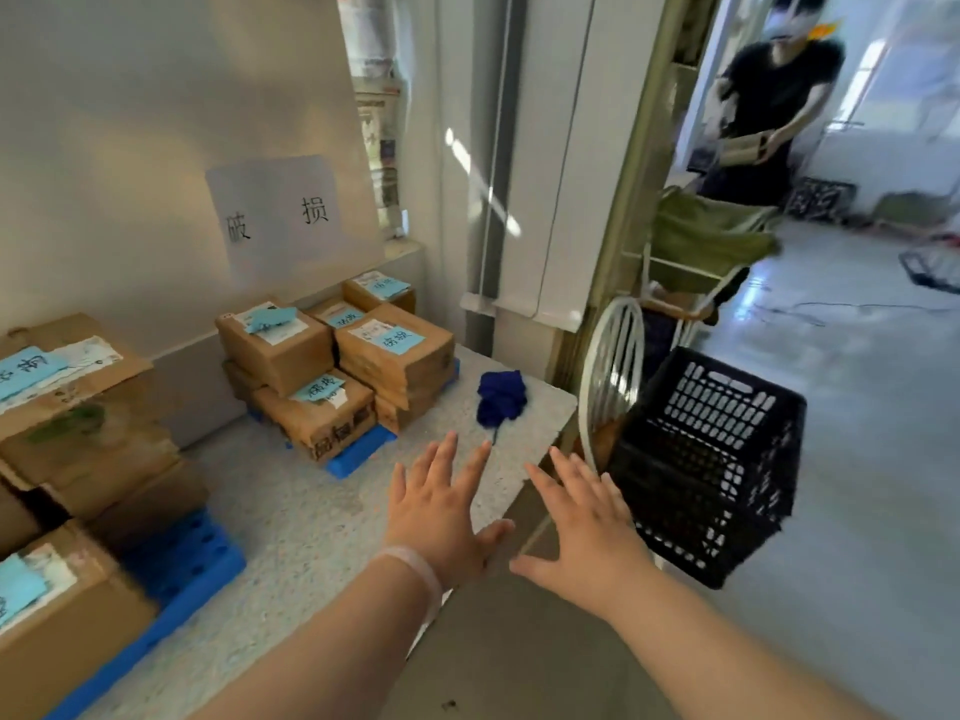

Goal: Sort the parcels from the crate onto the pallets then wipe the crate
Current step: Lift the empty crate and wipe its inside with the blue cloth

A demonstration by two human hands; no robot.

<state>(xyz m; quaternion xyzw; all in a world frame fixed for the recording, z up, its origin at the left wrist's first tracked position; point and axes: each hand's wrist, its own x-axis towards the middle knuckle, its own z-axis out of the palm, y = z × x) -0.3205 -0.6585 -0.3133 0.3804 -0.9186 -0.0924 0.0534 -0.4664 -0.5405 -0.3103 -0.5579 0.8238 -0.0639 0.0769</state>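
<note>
Hands first: your left hand [441, 517] and right hand [587, 527] are both stretched out flat in front of you, fingers spread wide, holding nothing. That suits a moment between jobs, since the parcels [337, 366] sit stacked on the blue pallet [358, 454] beyond and to the left of your left hand, with more cartons on a second blue pallet [182, 569] nearer you on the same side. Each carton carries a light blue label, so the sorting looks finished. The black crate [711, 459] stands tilted just beyond your right hand, its opening turned toward you; I can see no parcel in it, though the dark mesh hides part of the inside. The blue cloth [501, 397] lies bunched on the speckled counter [311, 511] just past your left fingertips, within easy reach. Wiping looks to be the step left, so taking that cloth up comes next.
</note>
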